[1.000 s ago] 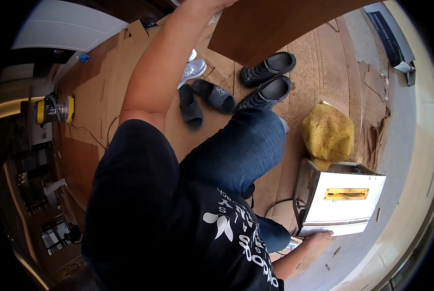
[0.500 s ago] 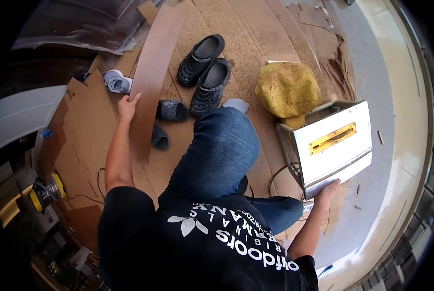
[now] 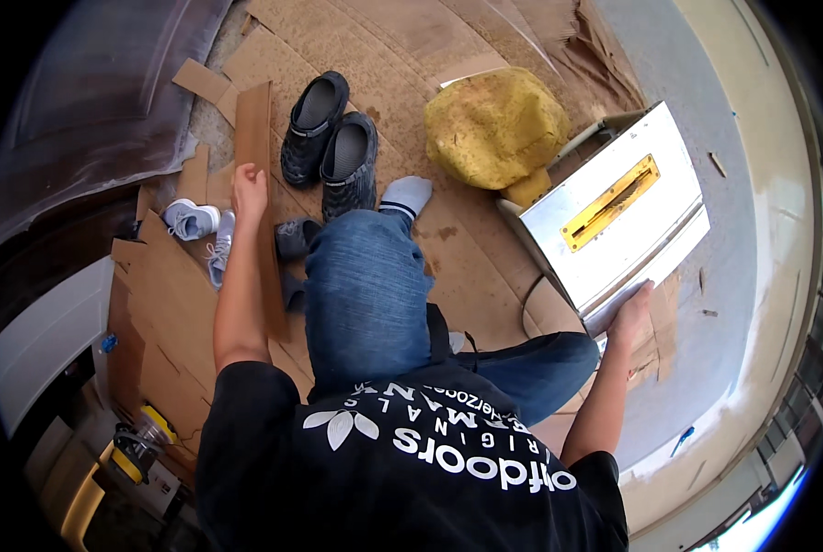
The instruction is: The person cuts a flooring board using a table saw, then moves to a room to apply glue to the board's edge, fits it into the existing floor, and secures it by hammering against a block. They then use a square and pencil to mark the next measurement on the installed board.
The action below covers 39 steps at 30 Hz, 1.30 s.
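Note:
My left hand (image 3: 250, 191) is closed on the long edge of a brown wooden plank (image 3: 262, 129), which stands tilted nearly edge-on beside my left knee. At the right, a small table saw (image 3: 640, 241) with a bright metal top has a yellow slotted insert (image 3: 611, 204) around its blade slot. My right hand (image 3: 628, 317) grips the saw's near edge, its fingers partly hidden there. A dusty yellow bag (image 3: 494, 127) hangs at the saw's far left side.
Dark clogs (image 3: 329, 138), dark slippers (image 3: 294, 239) and grey sneakers (image 3: 193, 221) lie around the plank. Cardboard (image 3: 411, 55) covers the floor. A black cord (image 3: 527, 299) runs by the saw. A yellow-and-black tool (image 3: 140, 446) stands at lower left. Dark panels (image 3: 90, 101) lie far left.
The plank has turned from showing its broad face to nearly edge-on, with my left hand still on it. The view has shifted. My right hand stays at the saw's edge.

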Each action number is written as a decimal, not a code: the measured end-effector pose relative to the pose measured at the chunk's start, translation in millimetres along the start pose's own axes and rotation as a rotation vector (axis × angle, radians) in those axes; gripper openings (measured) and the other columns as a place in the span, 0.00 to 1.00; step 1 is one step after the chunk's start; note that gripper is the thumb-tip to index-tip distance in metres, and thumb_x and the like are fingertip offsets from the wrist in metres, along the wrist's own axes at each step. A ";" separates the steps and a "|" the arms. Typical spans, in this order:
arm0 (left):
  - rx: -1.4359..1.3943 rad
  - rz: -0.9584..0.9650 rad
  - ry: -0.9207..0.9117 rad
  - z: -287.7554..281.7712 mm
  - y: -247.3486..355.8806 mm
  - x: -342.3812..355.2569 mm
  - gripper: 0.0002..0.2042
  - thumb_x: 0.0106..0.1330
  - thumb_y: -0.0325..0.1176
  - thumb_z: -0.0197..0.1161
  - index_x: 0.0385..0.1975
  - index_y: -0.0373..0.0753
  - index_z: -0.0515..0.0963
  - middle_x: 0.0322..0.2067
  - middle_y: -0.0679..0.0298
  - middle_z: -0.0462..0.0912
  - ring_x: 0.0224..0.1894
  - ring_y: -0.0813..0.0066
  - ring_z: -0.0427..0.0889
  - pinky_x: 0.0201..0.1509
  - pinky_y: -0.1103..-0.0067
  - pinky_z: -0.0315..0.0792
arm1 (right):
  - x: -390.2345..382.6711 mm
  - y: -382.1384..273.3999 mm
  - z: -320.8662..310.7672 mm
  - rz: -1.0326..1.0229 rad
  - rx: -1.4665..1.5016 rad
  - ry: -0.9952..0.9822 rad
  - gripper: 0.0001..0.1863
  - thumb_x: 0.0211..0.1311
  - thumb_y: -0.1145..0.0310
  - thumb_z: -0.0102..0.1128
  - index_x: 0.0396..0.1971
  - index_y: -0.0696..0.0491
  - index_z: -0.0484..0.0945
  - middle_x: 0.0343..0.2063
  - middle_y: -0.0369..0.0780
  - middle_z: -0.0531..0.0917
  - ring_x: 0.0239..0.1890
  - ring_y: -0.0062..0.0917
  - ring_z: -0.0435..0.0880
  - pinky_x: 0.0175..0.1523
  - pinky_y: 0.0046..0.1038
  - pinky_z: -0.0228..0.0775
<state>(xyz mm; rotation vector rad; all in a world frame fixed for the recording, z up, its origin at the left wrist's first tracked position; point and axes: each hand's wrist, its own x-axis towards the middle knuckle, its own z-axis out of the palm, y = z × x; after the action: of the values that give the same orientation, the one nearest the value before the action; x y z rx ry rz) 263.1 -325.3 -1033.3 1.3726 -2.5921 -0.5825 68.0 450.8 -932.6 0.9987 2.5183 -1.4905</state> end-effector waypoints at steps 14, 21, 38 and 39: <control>-0.950 0.171 -1.325 131.3 434.4 -66.1 0.17 0.78 0.37 0.59 0.60 0.36 0.74 0.52 0.64 0.84 0.51 0.72 0.83 0.58 0.73 0.76 | -4.2 -18.2 11.5 -0.106 0.011 0.041 0.35 0.82 0.47 0.39 0.54 0.70 0.78 0.47 0.52 0.85 0.49 0.33 0.81 0.59 0.31 0.69; -0.677 -0.083 -1.349 156.8 571.5 -144.8 0.30 0.82 0.54 0.42 0.60 0.29 0.72 0.55 0.53 0.82 0.56 0.64 0.80 0.63 0.69 0.72 | 2.4 -13.3 5.1 -0.026 -0.165 0.032 0.36 0.81 0.44 0.39 0.46 0.68 0.80 0.35 0.55 0.85 0.40 0.44 0.84 0.51 0.39 0.73; -0.692 -0.067 -0.779 -45.9 453.0 -186.0 0.24 0.81 0.53 0.46 0.42 0.38 0.81 0.34 0.70 0.82 0.36 0.79 0.79 0.41 0.80 0.72 | -242.7 -76.0 -18.8 0.318 0.170 0.052 0.31 0.70 0.40 0.57 0.34 0.59 0.79 0.22 0.51 0.81 0.28 0.51 0.82 0.38 0.45 0.73; -0.741 -0.082 -0.798 -70.2 447.8 -196.9 0.23 0.82 0.51 0.45 0.40 0.38 0.81 0.33 0.71 0.82 0.34 0.80 0.79 0.38 0.82 0.71 | -264.6 -74.7 -19.5 0.269 0.208 0.094 0.29 0.71 0.42 0.58 0.33 0.59 0.78 0.20 0.48 0.78 0.25 0.41 0.78 0.36 0.41 0.71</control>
<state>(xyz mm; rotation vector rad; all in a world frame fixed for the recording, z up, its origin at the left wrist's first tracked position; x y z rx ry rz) 55.8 44.0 -778.5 1.0974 -2.3037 -2.1888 241.3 309.1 -771.8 1.4037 2.2058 -1.6785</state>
